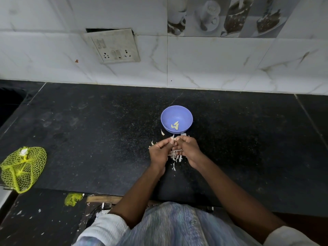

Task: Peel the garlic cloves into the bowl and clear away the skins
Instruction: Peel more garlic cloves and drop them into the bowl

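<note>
Pinching garlic clove (173, 139) w/ both grips, L (160, 152) & R (188, 148), skins (174, 155) beneath, bowl (166, 114) just beyond.

No readable text, label, brand or number anywhere; only blurred cup pictures on the far wall tiles (225, 16) and unmarked switches on the socket plate (111, 46).

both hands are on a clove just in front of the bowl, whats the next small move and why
Probably finish stripping the skin, then drop the clove into the blue bowl. Left hand and right hand pinch it together, bits of skin seem still attached, and peeled cloves already lie in the bowl just beyond.
</note>
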